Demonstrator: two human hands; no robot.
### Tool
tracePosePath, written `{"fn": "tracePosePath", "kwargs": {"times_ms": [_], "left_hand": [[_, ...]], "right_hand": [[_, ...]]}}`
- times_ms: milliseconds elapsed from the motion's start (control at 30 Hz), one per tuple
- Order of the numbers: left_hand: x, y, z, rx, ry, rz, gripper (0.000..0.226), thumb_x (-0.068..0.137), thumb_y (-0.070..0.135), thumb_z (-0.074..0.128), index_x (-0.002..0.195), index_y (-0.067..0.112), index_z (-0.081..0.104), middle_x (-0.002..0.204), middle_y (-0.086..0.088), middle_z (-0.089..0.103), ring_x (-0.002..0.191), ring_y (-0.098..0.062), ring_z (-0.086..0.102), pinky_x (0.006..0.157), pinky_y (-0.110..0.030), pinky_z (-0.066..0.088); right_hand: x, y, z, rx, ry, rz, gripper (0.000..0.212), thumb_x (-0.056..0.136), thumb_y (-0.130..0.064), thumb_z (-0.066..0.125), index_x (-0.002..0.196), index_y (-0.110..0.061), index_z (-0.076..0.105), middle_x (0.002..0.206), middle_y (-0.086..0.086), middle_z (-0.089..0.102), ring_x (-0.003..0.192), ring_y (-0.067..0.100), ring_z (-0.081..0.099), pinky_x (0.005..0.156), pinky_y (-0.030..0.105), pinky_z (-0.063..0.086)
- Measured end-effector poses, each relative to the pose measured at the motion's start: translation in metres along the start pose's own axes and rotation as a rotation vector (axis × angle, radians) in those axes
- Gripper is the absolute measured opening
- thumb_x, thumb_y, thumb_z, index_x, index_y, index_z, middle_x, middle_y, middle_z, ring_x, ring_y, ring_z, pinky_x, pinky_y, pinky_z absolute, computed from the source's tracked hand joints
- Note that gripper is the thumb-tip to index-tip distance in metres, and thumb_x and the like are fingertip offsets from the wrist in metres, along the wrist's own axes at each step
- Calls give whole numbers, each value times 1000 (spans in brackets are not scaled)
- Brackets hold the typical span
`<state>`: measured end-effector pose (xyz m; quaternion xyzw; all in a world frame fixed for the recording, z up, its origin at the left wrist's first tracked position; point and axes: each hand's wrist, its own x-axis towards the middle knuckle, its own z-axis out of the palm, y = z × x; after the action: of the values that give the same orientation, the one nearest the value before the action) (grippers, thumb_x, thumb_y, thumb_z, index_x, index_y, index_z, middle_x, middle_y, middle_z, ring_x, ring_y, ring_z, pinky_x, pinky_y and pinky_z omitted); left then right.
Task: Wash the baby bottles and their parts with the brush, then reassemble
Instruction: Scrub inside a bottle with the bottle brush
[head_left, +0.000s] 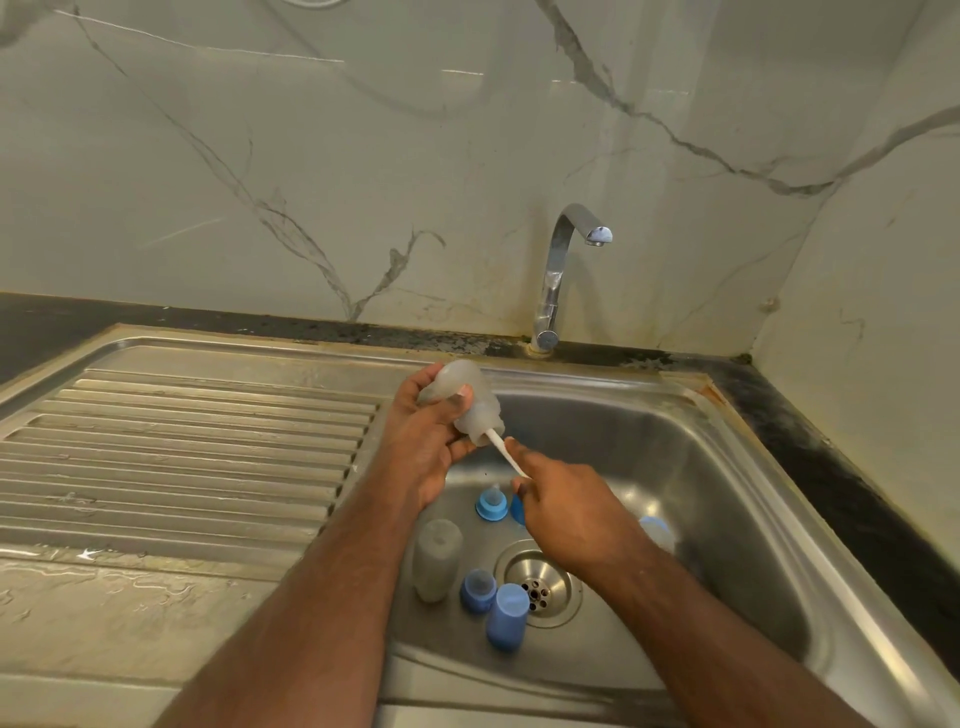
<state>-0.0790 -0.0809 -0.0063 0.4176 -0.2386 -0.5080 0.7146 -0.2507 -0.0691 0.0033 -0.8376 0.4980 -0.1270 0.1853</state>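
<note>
My left hand (423, 434) grips a cloudy baby bottle (470, 397) above the left rim of the steel sink (727, 467), its mouth tilted down to the right. My right hand (563, 501) holds the white brush handle (506, 457), whose head is hidden inside the bottle. On the sink floor lie a second clear bottle (437, 558), a blue nipple ring (492, 503), two blue caps (478, 590) (508, 616) and another pale part (657, 532) partly behind my right wrist. A blue piece (517, 509) peeks out under my right hand.
The chrome tap (558, 270) stands behind the sink with no water running. The drain (537, 582) is in the middle of the basin. A ribbed, wet draining board (182, 441) stretches to the left. Marble walls close the back and right.
</note>
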Motion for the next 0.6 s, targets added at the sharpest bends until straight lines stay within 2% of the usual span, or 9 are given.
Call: {"fn": "tracePosePath", "kwargs": {"times_ms": [67, 133, 233, 367, 500, 600], "left_hand": [[1, 0, 0, -20, 50, 4, 42, 95, 0, 65, 130, 21, 55, 134, -15, 55, 114, -40, 65, 76, -50, 63], [3, 2, -2, -29, 94, 19, 46, 95, -1, 65, 134, 20, 53, 133, -14, 54, 115, -39, 64, 68, -46, 64], [3, 5, -3, -68, 123, 58, 51, 94, -4, 65, 138, 17, 50, 126, -11, 55, 114, -39, 63, 58, -38, 63], [5, 4, -4, -85, 155, 73, 50, 93, -5, 65, 136, 17, 50, 126, -12, 56, 114, -38, 63, 62, -41, 64], [12, 6, -12, -113, 269, 117, 45, 94, 0, 68, 130, 21, 49, 132, -13, 56, 113, -34, 65, 70, -43, 63], [14, 6, -16, -106, 301, 143, 47, 94, 5, 69, 133, 23, 48, 135, -11, 54, 117, -32, 62, 74, -45, 62]], "right_hand": [[-4, -2, -2, 297, -109, 65, 46, 106, -27, 44, 149, -40, 41, 80, -3, 59, 53, 6, 50, 51, 23, 42], [-8, -1, -7, 690, -217, 184, 41, 106, -24, 46, 143, -40, 49, 66, 1, 52, 42, 7, 41, 39, 21, 35], [-13, 4, -17, 938, -312, 235, 35, 105, -20, 48, 133, -37, 58, 61, 2, 53, 41, 8, 38, 35, 19, 30], [-17, 7, -22, 888, -301, 203, 31, 105, -20, 49, 126, -39, 60, 61, 2, 54, 40, 8, 39, 35, 20, 30], [-19, 15, -22, 739, -287, 170, 36, 104, -20, 51, 133, -41, 57, 59, 1, 53, 40, 10, 41, 35, 21, 33], [-15, 31, -26, 603, -245, 202, 39, 104, -22, 51, 136, -44, 54, 57, -1, 52, 42, 11, 41, 37, 23, 35]]}}
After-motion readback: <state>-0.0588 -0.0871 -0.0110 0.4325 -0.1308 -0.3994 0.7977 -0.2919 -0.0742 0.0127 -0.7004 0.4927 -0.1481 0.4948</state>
